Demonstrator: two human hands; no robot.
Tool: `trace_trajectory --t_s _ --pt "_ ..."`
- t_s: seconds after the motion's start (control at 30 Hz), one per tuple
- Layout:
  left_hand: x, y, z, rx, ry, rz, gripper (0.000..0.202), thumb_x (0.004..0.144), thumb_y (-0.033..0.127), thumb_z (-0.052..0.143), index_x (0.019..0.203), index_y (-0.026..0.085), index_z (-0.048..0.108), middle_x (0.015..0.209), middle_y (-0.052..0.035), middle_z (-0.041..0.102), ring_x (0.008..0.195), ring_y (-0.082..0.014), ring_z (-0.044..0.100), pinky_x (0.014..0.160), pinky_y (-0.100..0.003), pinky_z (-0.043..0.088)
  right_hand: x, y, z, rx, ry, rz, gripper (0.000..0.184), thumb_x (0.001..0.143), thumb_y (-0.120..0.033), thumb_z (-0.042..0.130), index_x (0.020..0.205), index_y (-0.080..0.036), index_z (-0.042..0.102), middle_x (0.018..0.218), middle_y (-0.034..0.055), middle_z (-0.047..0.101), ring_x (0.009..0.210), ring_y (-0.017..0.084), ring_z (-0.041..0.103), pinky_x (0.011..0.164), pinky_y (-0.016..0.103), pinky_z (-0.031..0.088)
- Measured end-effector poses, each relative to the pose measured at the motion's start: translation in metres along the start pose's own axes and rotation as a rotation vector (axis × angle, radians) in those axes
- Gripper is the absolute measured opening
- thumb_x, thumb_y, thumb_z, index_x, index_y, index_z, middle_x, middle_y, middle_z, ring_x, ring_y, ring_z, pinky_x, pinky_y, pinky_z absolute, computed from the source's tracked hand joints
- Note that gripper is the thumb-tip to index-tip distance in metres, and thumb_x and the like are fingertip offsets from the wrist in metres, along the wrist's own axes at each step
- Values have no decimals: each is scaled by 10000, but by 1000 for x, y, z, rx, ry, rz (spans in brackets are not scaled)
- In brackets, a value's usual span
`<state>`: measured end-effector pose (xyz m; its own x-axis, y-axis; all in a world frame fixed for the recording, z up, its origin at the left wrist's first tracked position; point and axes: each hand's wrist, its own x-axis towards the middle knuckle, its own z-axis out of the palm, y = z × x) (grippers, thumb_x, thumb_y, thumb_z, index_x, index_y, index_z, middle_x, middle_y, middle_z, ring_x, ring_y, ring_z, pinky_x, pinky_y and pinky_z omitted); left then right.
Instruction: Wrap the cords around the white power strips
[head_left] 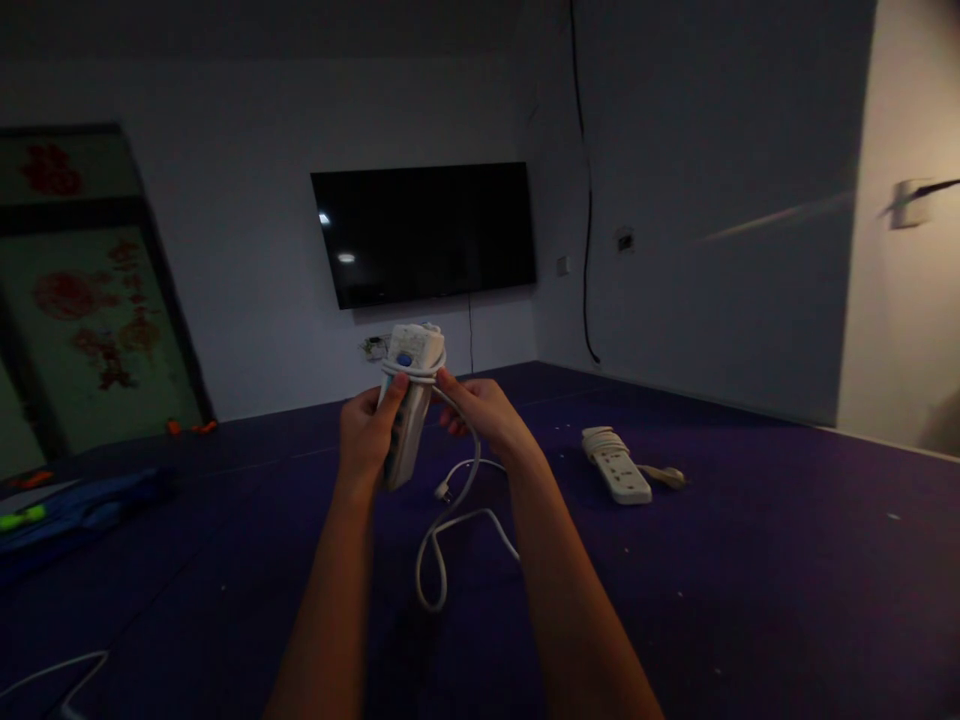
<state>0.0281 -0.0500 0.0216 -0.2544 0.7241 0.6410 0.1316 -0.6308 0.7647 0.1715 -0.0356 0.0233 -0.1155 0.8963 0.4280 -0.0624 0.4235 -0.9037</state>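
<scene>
**Left hand (365,432) and right hand (480,410) on a power strip (409,400)**

The left hand wraps round the white strip's body, holding it upright in mid-air. The right pinches its cord (450,520) beside the loops round the strip's top. The strip looks light, rigid and smooth, best gripped mid-body. The cord seems limp yet springy and trails to the purple carpet (750,560). Beyond lie a second strip (616,462) and a wall television (427,232)

Dim home living room: wall-mounted TV (424,233), purple floor carpet (750,560), red paper-cut decorations on glass door (82,300), wall sockets (625,239).
</scene>
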Motion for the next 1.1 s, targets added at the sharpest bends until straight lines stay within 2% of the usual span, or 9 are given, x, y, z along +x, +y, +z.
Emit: trace_trajectory --t_s 0.13,0.27,0.47,0.63,0.7,0.77,0.9,1.0,1.1 --pt "4 -5 -5 59 56 38 517 578 656 684 524 155 568 459 36 441 418 -71 363 388 -205 267 0 2 3 -125 105 -97 512 742 -621 595 559 -145 634 391 -2 517 333 67 392 370 204 284" --pt "5 -8 -10 91 126 27 499 559 628 714 528 154 559 456 45 425 414 -70 349 388 -207 257 2 5 5 -110 153 -198 527 797 -564 544 479 -147 593 372 -26 454 338 49 305 384 209 213" --pt "6 -11 -12 158 189 98 473 618 595 687 515 159 534 465 43 420 419 -72 337 399 -215 260 2 2 9 -60 124 -202 559 840 -542 476 475 -138 598 418 -15 479 363 52 303 403 214 204" --pt "3 -9 -8 292 282 165 462 674 593 640 578 143 593 520 13 504 480 -93 411 441 -218 308 -5 -6 15 -165 143 -220 516 843 -511 500 523 -132 643 356 -50 379 357 56 289 410 217 202" --pt "2 -9 -7 338 299 176 473 699 604 608 607 140 615 529 6 517 487 -98 423 448 -223 307 -9 -8 18 -208 163 -234 479 802 -531 558 568 -128 671 364 -48 409 358 53 299 408 216 202" --pt "0 -9 -6 385 308 189 483 712 616 586 634 142 632 533 0 527 490 -106 435 452 -229 302 -11 -9 20 -245 193 -249 460 751 -561 608 618 -130 696 417 -23 506 371 55 335 408 216 216" --pt "-2 -10 -3 497 318 229 508 713 649 570 698 151 665 568 -19 572 521 -126 484 480 -239 320 -9 -6 21 -317 296 -229 466 684 -607 650 652 -147 718 514 29 624 439 89 477 435 217 289" --pt "-3 -11 0 552 331 234 562 692 676 581 863 150 685 630 -36 617 551 -142 525 498 -246 336 -7 -3 20 -345 344 -199 467 667 -617 658 683 -155 727 537 38 645 480 112 533 451 217 317" --pt "-4 -11 1 572 342 278 736 694 642 611 1238 149 549 630 -18 616 534 -150 532 490 -253 324 -6 -2 18 -332 347 -189 478 669 -621 650 695 -150 728 544 40 652 472 111 539 450 214 320"
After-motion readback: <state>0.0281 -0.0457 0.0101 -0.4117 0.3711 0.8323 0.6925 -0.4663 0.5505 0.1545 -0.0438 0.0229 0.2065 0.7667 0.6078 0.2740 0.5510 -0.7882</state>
